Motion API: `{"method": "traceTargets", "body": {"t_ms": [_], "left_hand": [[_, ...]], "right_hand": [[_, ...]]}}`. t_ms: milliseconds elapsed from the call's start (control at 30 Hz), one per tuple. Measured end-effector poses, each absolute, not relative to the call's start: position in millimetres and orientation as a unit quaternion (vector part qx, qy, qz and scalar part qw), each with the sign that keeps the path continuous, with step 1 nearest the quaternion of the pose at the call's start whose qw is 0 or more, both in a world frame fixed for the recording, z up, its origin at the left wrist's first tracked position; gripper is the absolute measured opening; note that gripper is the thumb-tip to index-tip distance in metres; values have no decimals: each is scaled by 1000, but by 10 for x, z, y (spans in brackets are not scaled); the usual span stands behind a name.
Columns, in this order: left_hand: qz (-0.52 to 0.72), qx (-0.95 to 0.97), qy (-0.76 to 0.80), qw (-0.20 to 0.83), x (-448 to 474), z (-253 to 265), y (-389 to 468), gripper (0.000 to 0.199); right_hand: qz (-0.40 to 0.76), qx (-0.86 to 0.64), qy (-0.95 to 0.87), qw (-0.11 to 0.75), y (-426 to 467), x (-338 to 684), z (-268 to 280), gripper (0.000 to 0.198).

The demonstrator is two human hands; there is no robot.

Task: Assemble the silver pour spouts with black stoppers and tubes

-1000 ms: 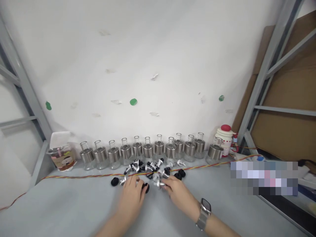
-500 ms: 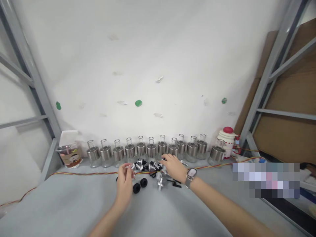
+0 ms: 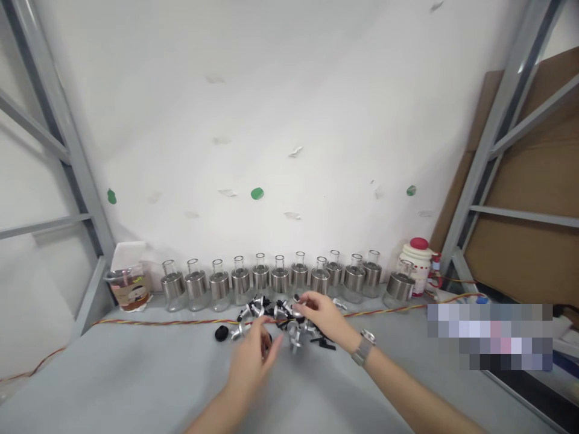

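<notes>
My left hand is low over the table, thumb held apart from its curled, slightly blurred fingers. A round black cap partly shows between them; whether they touch it is hard to see. My right hand pinches a silver bottle pourer at the edge of a loose pile of silver-and-black pourers. Another black cap and a silver pourer lie left of my left hand. Thin black pieces rest below my right wrist.
Glass bottles with steel sleeves stand in a row along the wall. A red-and-yellow twisted cord crosses the table before them. At the left is a cup of brown liquid, at the right a white jar with a red lid.
My left hand has moved right and nearer to me, over the black caps. A silver pourer now shows on the table where it was. My right hand stays by the pile; the view has tilted slightly.
</notes>
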State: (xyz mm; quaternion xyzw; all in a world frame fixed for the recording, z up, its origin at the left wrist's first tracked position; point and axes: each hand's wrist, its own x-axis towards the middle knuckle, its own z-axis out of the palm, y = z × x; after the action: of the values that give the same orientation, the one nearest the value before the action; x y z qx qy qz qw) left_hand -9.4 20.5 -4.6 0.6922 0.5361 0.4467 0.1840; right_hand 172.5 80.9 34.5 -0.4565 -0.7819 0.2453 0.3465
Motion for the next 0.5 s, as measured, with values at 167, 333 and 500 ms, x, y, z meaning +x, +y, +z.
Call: {"method": "traceTargets", "body": {"t_ms": [167, 333, 500], "left_hand": [[338, 779, 513, 122, -22, -95, 118, 48], [299, 813, 495, 65, -6, -55, 53, 26], [336, 790, 506, 89, 12, -85, 25, 41]], "right_hand": [[421, -398, -713, 396, 394, 1725, 187, 34], [685, -286, -484, 463, 241, 1664, 89, 15], [691, -297, -483, 448, 247, 1653, 76, 19]]}}
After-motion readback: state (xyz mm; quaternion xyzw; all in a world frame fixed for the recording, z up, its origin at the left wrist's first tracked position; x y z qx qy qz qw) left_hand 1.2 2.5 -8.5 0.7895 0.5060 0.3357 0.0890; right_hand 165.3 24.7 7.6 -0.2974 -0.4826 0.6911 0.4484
